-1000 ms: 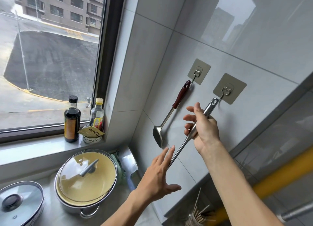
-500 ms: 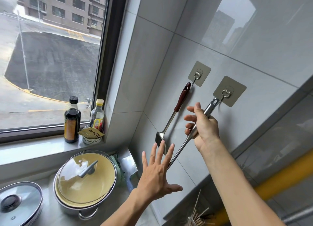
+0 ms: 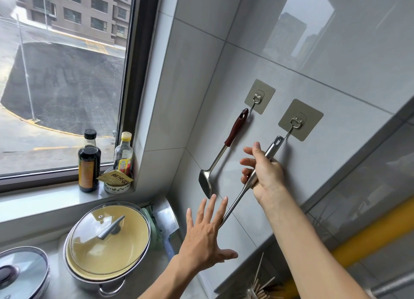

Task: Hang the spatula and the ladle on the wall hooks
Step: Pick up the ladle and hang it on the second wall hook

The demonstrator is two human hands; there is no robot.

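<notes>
Left hand: the left hand (image 3: pixel 202 238) is nearest the camera, palm flat, fingers (image 3: pixel 211 206) spread apart and gripping nothing; their tips lie against the lower shaft, whose bowl end is hidden behind the hand.
Right hand: the right hand (image 3: pixel 263 174) is higher and further in, thumb and fingers (image 3: pixel 247 163) clamped round the handle of the all-steel, round-shafted ladle (image 3: pixel 253 175).
Step in hand: as I judge it, seating the ladle's slotted handle end on the wire of the right square adhesive wall hook (image 3: pixel 299 120); the slot appears to be on or just at the hook tip, and I cannot tell which.
Doing it well: keep the slot square to the hook, steady the low end with the open hand, and loosen the grip only once the weight hangs from the wire.
Spatula: up and left of the clamped fingers, the steel-bladed spatula with a dark red glossy handle (image 3: pixel 226 146) already hangs from the left square adhesive wall hook (image 3: pixel 259 95).
Surfaces: polished steel, likely slippery; glossy grey wall tiles (image 3: pixel 336 74) mirror the window.
Tabletop: below the open fingers, the yellow-lined steel pot with a glass lid (image 3: pixel 107 238) stands apart.
</notes>
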